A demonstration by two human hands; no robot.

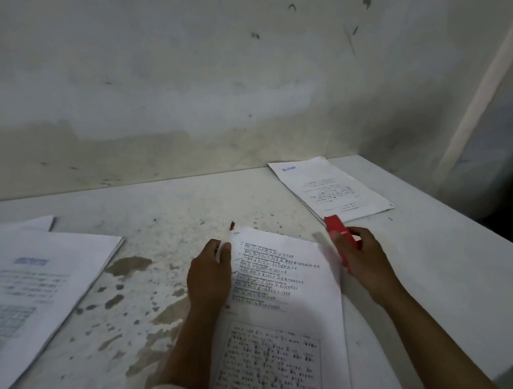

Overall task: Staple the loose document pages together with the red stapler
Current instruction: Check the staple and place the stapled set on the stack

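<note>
Right hand (pixel 365 255) clamped on stapler (pixel 340 236), nose pointing away from you, just off pages' right edge. Your left hand (pixel 210 274) pinches pages (pixel 284 308) at top-left corner, thumb on top of sheet. Pages lie in front of you on stained table (pixel 165 220). Second stack (pixel 330 188) at far right by wall, third stack (pixel 32 291) at left, both well apart from hands.

Dim, flat light; soft blur; edges warped.
</note>
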